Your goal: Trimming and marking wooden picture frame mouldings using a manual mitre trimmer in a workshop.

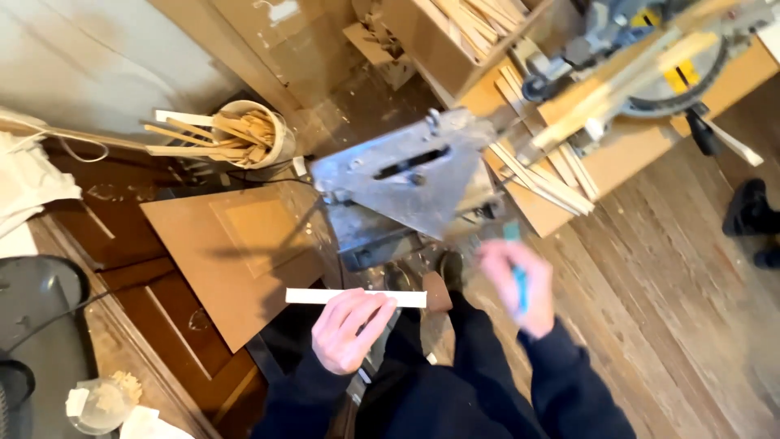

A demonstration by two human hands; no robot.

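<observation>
My left hand (pixel 348 328) grips a short, pale wooden strip (pixel 309 297) and holds it level in front of my body. My right hand (pixel 520 286) is blurred with motion and is closed around a slim blue-green tool, perhaps a pen or knife (pixel 518 280). Both hands hover above my dark trousers and shoes, just in front of a grey metal saw table with a slot (pixel 406 171).
A mitre saw (pixel 650 57) stands on a wooden bench at the upper right, with loose wood strips (pixel 540 183) lying on the bench. A round bucket of offcuts (pixel 244 134) sits at the left. A brown panel (pixel 236 252) leans near my legs. Another person's dark shoe (pixel 747 211) shows at the right.
</observation>
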